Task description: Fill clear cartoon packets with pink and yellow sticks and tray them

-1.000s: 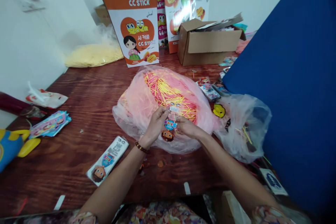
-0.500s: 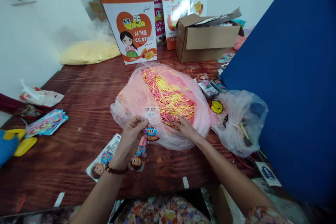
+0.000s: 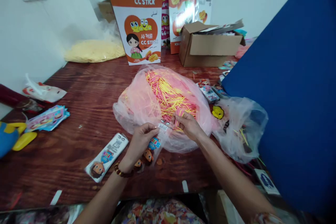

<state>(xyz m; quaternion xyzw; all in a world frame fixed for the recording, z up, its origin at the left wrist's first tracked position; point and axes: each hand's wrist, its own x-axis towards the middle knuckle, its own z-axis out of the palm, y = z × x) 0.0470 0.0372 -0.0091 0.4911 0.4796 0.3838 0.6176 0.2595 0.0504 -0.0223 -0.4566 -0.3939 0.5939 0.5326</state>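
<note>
A large clear plastic bag lies in the middle of the table, its mouth open over a heap of thin pink and yellow sticks. My right hand is closed around a small bundle of these sticks, lifted just above the heap's near side. My left hand pinches a small clear printed packet with a cartoon face, held upright in front of the bag. Another small packet lies partly hidden behind the left wrist. To the left is a stack of flat printed packets.
Behind the bag stand a tall printed carton and an open cardboard box. A crumpled clear bag with a few sticks sits at right, beside a blue panel. Blue printed sachets and a tissue pack lie at left.
My right hand has risen out of the heap with a bundle of sticks. My left hand has moved the packet right and slightly down, closer to the right hand. The camera view has shifted slightly.
</note>
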